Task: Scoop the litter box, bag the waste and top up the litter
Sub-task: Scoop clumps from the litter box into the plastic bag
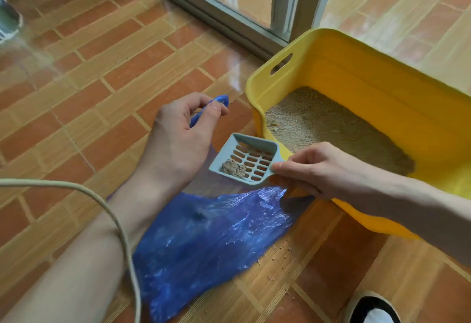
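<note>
A yellow litter box (356,78) stands on the tiled floor at the right, with beige litter (328,129) spread over part of its bottom. A blue plastic bag (204,243) lies on the floor in front of it. My left hand (178,139) pinches one handle of the bag and lifts it, holding the mouth apart. My right hand (313,169) grips the handle of a pale blue slotted scoop (249,159). The scoop hangs over the bag's mouth, just outside the box's near corner. A grey-brown clump (233,168) lies in the scoop's front corner.
Spilled litter grains (283,248) dot the floor beside the bag. A sliding glass door frame (229,9) runs behind the box. A beige cable (122,233) crosses my left forearm. A slippered foot (372,307) shows at the bottom right.
</note>
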Demonstrator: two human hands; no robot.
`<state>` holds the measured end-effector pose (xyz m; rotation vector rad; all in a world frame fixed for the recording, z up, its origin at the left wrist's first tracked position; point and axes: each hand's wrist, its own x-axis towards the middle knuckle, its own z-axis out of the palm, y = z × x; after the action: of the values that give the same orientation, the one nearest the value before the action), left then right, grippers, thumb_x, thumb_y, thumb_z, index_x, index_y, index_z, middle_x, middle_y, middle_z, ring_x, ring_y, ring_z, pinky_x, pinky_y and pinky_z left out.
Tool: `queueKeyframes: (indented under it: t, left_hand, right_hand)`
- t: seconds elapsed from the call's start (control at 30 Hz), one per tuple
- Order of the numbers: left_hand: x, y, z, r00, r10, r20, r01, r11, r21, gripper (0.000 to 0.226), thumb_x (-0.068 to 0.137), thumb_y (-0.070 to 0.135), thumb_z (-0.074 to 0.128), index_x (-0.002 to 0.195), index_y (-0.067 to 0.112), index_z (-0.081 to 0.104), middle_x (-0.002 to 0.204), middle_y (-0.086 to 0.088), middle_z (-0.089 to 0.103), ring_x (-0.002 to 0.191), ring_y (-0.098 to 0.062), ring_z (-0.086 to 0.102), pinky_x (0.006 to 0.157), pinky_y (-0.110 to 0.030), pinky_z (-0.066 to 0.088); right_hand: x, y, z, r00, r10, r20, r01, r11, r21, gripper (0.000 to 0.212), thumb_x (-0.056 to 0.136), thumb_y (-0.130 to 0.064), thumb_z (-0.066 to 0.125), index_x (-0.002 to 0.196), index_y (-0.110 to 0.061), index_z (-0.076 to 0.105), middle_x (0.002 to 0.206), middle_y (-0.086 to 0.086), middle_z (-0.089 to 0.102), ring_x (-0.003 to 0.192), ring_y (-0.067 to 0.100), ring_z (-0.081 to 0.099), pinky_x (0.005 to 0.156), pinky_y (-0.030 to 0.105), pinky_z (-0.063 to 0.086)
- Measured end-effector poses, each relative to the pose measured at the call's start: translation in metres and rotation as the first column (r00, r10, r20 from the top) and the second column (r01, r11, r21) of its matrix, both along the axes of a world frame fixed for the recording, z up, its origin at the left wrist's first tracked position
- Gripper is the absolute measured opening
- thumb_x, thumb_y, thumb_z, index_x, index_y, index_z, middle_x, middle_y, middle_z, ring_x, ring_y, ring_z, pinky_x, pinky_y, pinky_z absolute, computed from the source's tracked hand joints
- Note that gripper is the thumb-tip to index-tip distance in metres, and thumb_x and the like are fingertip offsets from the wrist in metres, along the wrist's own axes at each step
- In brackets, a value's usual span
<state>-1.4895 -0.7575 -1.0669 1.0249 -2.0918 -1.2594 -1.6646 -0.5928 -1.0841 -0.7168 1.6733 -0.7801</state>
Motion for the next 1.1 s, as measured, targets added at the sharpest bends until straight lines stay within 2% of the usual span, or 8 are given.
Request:
queueKeyframes:
  t: [0.2, 0.4, 0.57, 0.67, 0.8, 0.97, 1.03, 1.1]
  left_hand:
    - [-0.002, 0.006, 0.008, 1.000, -0.012, 0.023, 0.013, 0.999, -0.043, 0.023, 0.106, 0.025, 0.055, 0.093, 0.017, 0.073, 0.087, -0.029, 0.067, 0.073, -0.039, 0.055, 0.060, -0.029, 0.032]
    - [-0.005, 0.006, 0.006, 0.999, -0.010, 0.030, 0.011, 1.000, -0.023, 0.023, 0.106, 0.023, 0.056, 0.093, 0.016, 0.073, 0.090, -0.033, 0.066, 0.070, -0.020, 0.051, 0.061, -0.043, 0.035]
    - [-0.004, 0.004, 0.002, 1.000, 0.011, 0.020, -0.010, 0.999, -0.032, 0.022, 0.106, 0.025, 0.055, 0.096, 0.017, 0.072, 0.077, -0.027, 0.063, 0.065, -0.017, 0.048, 0.057, -0.032, 0.032]
    - [-0.003, 0.003, 0.001, 0.999, 0.051, -0.010, -0.051, 0.998, -0.025, 0.021, 0.107, 0.023, 0.053, 0.098, 0.015, 0.071, 0.048, 0.004, 0.040, 0.047, -0.010, 0.033, 0.049, -0.029, 0.028]
    - [-0.005, 0.003, 0.003, 0.997, 0.078, 0.010, -0.077, 0.996, -0.039, 0.021, 0.108, 0.021, 0.051, 0.103, 0.015, 0.071, 0.047, 0.011, 0.038, 0.043, -0.006, 0.031, 0.045, -0.022, 0.027]
    - [-0.008, 0.003, 0.003, 0.997, 0.077, 0.005, -0.076, 0.996, -0.039, 0.020, 0.107, 0.022, 0.052, 0.101, 0.019, 0.070, 0.049, 0.011, 0.037, 0.046, -0.008, 0.031, 0.047, -0.024, 0.027]
    - [-0.010, 0.004, 0.002, 0.998, 0.066, 0.006, -0.065, 0.996, -0.052, 0.020, 0.107, 0.022, 0.052, 0.100, 0.019, 0.071, 0.049, 0.010, 0.037, 0.046, -0.008, 0.030, 0.047, -0.026, 0.027]
    - [-0.011, 0.005, 0.002, 0.998, 0.058, 0.010, -0.058, 0.997, -0.058, 0.020, 0.107, 0.021, 0.052, 0.100, 0.018, 0.071, 0.049, 0.010, 0.036, 0.046, -0.009, 0.030, 0.048, -0.028, 0.027]
  right_hand:
    - [0.034, -0.023, -0.053, 0.991, 0.056, -0.118, -0.051, 0.998, 0.041, 0.042, 0.093, -0.047, 0.068, 0.071, -0.012, 0.075, 0.047, -0.007, 0.047, 0.042, 0.012, 0.035, 0.045, 0.025, 0.027]
    - [0.053, -0.042, -0.068, 0.854, 0.153, -0.497, -0.215, 0.974, -0.070, 0.045, 0.097, -0.043, 0.061, 0.070, -0.007, 0.066, 0.053, -0.001, 0.052, 0.041, 0.009, 0.041, 0.042, 0.021, 0.031]
    - [0.070, -0.034, -0.081, 0.777, 0.116, -0.619, -0.245, 0.961, -0.127, 0.049, 0.098, -0.045, 0.056, 0.061, -0.015, 0.045, 0.052, -0.001, 0.047, 0.048, 0.016, 0.045, 0.049, 0.035, 0.035]
    - [0.079, -0.020, -0.090, 0.797, 0.068, -0.601, -0.224, 0.956, -0.188, 0.050, 0.098, -0.046, 0.056, 0.062, -0.014, 0.043, 0.053, 0.001, 0.045, 0.049, 0.016, 0.041, 0.049, 0.031, 0.030]
    - [0.087, -0.014, -0.087, 0.817, 0.103, -0.568, -0.249, 0.950, -0.186, 0.048, 0.100, -0.046, 0.054, 0.062, -0.020, 0.038, 0.053, -0.002, 0.043, 0.050, 0.016, 0.039, 0.051, 0.031, 0.032]
    - [0.093, -0.037, -0.078, 0.547, 0.264, -0.794, -0.480, 0.876, -0.039, 0.032, 0.103, -0.042, 0.048, 0.081, -0.021, 0.039, 0.070, -0.001, 0.052, 0.066, 0.030, 0.050, 0.057, 0.035, 0.032]
    - [0.092, -0.047, -0.082, 0.327, 0.250, -0.911, -0.592, 0.806, 0.008, 0.030, 0.095, -0.028, 0.062, 0.081, -0.018, 0.038, 0.064, 0.000, 0.050, 0.053, 0.028, 0.046, 0.045, 0.034, 0.029]
    - [0.089, -0.052, -0.089, 0.237, 0.285, -0.929, -0.632, 0.772, 0.075, 0.029, 0.088, -0.018, 0.068, 0.078, -0.016, 0.041, 0.058, -0.001, 0.048, 0.045, 0.025, 0.041, 0.038, 0.032, 0.031]
